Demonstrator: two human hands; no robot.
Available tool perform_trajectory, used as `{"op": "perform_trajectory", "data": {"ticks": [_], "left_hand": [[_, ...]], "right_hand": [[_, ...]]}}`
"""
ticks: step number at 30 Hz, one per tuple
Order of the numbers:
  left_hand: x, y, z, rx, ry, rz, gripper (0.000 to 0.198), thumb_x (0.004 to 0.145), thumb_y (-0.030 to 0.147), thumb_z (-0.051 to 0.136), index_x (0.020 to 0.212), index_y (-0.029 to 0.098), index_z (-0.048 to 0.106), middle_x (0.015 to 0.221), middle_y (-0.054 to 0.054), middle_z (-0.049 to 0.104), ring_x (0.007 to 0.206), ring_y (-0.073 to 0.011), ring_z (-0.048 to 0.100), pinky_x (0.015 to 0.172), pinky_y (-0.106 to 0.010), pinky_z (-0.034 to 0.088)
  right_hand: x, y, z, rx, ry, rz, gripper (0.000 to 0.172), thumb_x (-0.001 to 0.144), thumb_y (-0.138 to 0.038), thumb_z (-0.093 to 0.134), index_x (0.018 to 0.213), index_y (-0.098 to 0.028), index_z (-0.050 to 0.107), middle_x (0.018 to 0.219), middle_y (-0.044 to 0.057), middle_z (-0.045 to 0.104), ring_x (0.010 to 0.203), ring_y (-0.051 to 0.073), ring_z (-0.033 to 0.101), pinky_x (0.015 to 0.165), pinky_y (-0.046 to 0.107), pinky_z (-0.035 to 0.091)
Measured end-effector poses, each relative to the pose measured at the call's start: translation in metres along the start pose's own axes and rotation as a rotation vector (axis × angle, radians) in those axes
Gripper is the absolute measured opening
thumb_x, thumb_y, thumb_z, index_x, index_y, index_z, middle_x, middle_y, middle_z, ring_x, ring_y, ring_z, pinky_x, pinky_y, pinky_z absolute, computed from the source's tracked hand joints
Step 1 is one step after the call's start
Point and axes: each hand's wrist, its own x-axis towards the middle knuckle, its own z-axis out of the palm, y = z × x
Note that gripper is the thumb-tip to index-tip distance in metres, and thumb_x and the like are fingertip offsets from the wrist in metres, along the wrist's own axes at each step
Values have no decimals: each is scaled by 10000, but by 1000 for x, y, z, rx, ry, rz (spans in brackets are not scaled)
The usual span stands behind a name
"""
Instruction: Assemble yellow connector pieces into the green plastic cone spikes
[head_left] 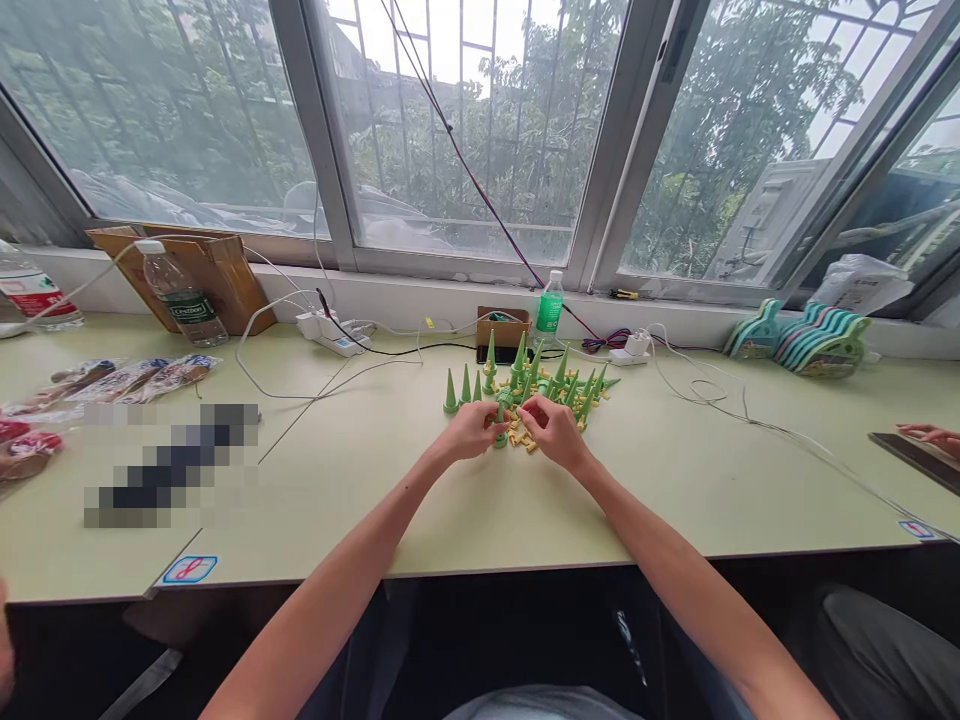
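Just left of a cluster of pieces, my left hand [472,430] pinches a small green cone-shaped piece [500,426] upright at the tabletop. My right hand [555,432] is closed too, its thumb and fingertips close together beside that cone; whatever lies between them is too small to make out. Behind both hands stand several green pointed cones [517,368], crowded together with small yellow pieces among them. Loose yellow pieces [529,440] lie between my hands. A short row of green cones [450,393] stands apart, beyond my left hand.
Behind the cones are a small cardboard box [504,326] and a green-labelled bottle [550,305]. White cables [720,395] run across the pale table [675,480]. Teal hanger-like pieces [814,340] stand far right, near another person's hand [934,434]. Wrapped packets [120,380] lie left.
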Motion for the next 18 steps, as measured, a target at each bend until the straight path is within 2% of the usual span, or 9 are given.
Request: {"op": "perform_trajectory", "data": {"ticks": [8, 18], "left_hand": [[1, 1, 4, -47, 112, 12, 372, 790, 476, 571, 595, 190, 436, 461, 33, 509, 395, -96, 456, 415, -216, 344], [1, 1, 8, -96, 141, -2, 369, 831, 472, 533, 625, 199, 394, 447, 42, 493, 387, -101, 480, 407, -215, 346]], "right_hand": [[0, -2, -2, -55, -41, -55, 339, 921, -383, 456, 684, -174, 577, 571, -10, 494, 520, 116, 398, 512, 244, 314], [-1, -2, -1, -36, -124, -90, 400, 926, -445, 435, 661, -173, 559, 544, -17, 457, 502, 106, 351, 498, 241, 287]]}}
